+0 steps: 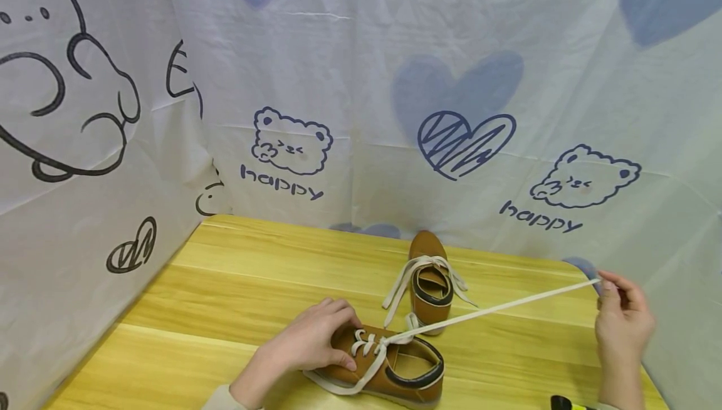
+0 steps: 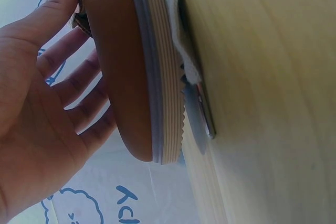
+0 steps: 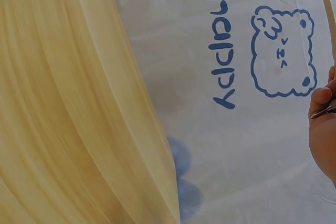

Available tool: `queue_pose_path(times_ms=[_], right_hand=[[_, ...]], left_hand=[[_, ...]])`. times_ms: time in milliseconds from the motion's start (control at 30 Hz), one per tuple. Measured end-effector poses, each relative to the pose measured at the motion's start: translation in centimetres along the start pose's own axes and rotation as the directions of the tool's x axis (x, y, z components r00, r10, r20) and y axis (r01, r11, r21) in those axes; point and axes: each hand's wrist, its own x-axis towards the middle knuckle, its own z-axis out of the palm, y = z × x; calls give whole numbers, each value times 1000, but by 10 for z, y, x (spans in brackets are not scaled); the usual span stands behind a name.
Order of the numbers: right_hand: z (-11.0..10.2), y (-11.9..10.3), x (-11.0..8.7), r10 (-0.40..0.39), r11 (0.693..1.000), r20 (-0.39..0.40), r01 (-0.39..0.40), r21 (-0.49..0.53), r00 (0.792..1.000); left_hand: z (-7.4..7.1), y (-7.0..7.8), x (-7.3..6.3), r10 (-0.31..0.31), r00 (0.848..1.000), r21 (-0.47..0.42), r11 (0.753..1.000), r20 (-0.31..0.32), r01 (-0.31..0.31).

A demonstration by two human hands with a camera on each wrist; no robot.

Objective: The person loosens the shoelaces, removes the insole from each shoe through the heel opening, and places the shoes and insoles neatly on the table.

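A brown lace-up shoe (image 1: 397, 387) lies on the table, its toe pointing left. My left hand (image 1: 318, 338) holds it across the toe, thumb on the near side and fingers on the far side. In the left wrist view the fingers curve behind the brown toe (image 2: 118, 72). From the knot at the laces, one pale shoelace (image 1: 507, 306) stretches taut to the right. My right hand (image 1: 623, 319) pinches its end, raised over the table's right side. A metal lace tip (image 3: 323, 111) shows at its fingers in the right wrist view. Another lace end (image 1: 338, 390) loops beside the sole.
Behind stands the second brown shoe (image 1: 431, 314), toe toward the curtain, its laces tied in a bow. The wood-grain table (image 1: 237, 272) meets printed curtains (image 1: 372, 178) at the back and left. A black and yellow item (image 1: 561, 402) shows at the bottom edge near the right forearm.
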Motion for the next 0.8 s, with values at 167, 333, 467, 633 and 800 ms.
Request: queue_pose_path(times_ms=[167,333,467,633,800], right_hand=[[-3,0,1,0,999,-10,-1,-44,1000],[-6,1,3,-21,1000,-46,22,8,999],[-7,2,6,-36,998,-71,40,52,997],[-11,3,7,-18,999,-106,24,49,994],[-13,2,8,-5,1000,-123,6,6,992]], left_hand=[[-1,1,0,-1,1000,3,1000,-1,1],[-1,2,-1,5,1000,2,1000,-3,-5],[-1,1,-1,0,1000,0,1000,-3,0],[0,0,-1,1,1000,-4,1000,-2,-1],[-1,1,-1,5,1000,-10,1000,-3,-5]])
